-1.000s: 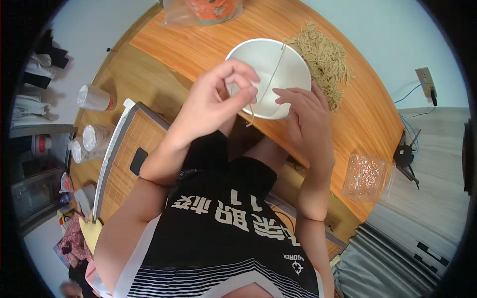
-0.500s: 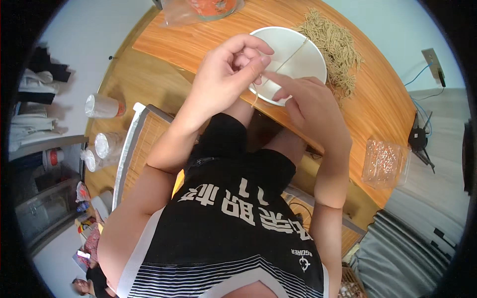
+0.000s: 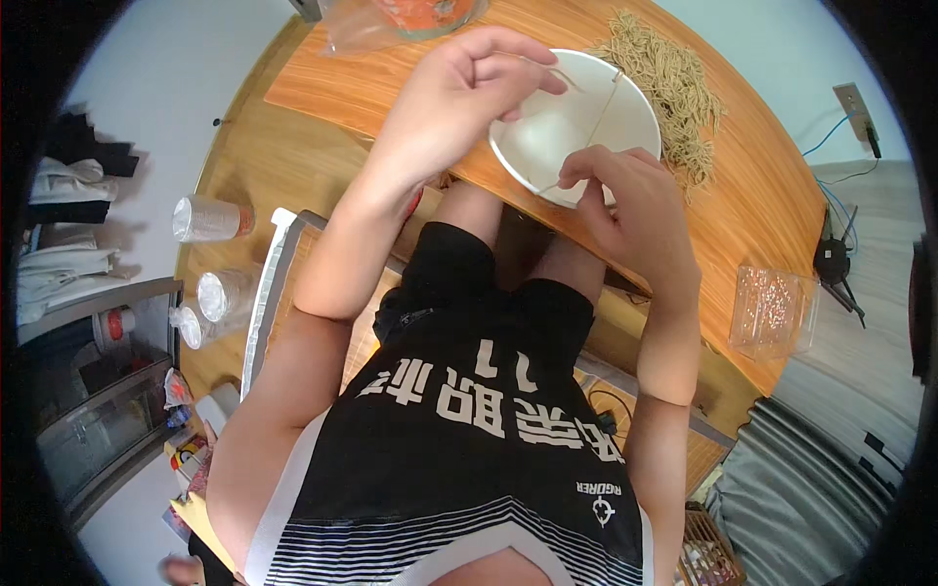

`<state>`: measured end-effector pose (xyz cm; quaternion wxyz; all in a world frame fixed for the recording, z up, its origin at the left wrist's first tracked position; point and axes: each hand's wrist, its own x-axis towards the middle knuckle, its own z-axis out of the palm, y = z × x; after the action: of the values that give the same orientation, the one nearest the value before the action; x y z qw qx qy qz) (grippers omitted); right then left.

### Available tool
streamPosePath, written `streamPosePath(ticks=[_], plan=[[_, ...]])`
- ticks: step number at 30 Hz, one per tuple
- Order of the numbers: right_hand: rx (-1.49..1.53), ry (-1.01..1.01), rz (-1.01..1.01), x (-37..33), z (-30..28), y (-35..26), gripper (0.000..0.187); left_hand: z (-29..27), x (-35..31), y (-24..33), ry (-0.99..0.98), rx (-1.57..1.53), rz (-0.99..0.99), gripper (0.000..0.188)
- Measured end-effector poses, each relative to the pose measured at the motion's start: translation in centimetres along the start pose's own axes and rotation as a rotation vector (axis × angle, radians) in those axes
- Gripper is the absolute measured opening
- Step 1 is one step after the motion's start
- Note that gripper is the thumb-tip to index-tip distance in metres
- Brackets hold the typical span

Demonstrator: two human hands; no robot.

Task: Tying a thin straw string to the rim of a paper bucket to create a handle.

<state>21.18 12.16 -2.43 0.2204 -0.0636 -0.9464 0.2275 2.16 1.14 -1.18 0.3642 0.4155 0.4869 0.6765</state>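
Note:
Over the near right rim of a white bowl (image 3: 532,146), my right hand (image 3: 630,195) is closed in a pinch on a thin tan cord (image 3: 606,115). The cord stretches from the bowl's far rim down to those fingers, and a short end pokes out to their left. My left hand (image 3: 469,83) hovers by the bowl's left rim, its fingertips closed around a short tan strand that shows beyond them. Whether that strand joins the other cord I cannot tell. A loose heap of tan cords (image 3: 669,98) lies right of the bowl.
The bowl stands at the near edge of a wooden table (image 3: 752,205). A clear plastic box with small beads (image 3: 772,311) sits at the right. At the far left is an orange-filled container (image 3: 425,12) in clear plastic. A black cabled device (image 3: 832,259) lies beyond the table's right edge.
My hands have moved apart: the left went up and left, the right a little right and down. The cord's short end now shows by my right fingertips.

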Motion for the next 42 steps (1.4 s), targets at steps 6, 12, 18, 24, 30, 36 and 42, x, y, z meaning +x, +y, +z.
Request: streamPosePath(ticks=[6,12,18,24,30,36,42], plan=[[0.016,0.048,-0.037,-0.1,-0.1,-0.7,0.015,0.3,1.9,0.8,-0.288,0.740,0.288,0.019],[0.183,0.279,-0.048,-1.3,0.5,0.3,0.017,-0.4,1.5,0.2,-0.384,1.010,0.377,0.021],[0.501,0.466,0.176,-3.2,1.3,-0.4,0.006,-0.9,1.8,-0.8,-0.542,1.067,0.396,0.020],[0.687,0.469,0.268,-4.5,1.4,-2.3,0.010,0.3,2.2,-0.9,-0.626,1.058,0.435,0.015],[0.736,0.430,0.195,-4.6,1.2,-1.4,0.015,2.4,1.0,-1.1,-0.531,1.108,0.291,0.011],[0.772,0.442,0.081,-4.6,1.3,-0.4,0.012,3.6,0.5,-2.4,-0.462,1.003,0.256,0.011],[1.009,0.460,0.277,-6.8,-0.4,-3.8,0.018,4.2,-0.3,-1.6,-0.358,0.828,0.267,0.019]])
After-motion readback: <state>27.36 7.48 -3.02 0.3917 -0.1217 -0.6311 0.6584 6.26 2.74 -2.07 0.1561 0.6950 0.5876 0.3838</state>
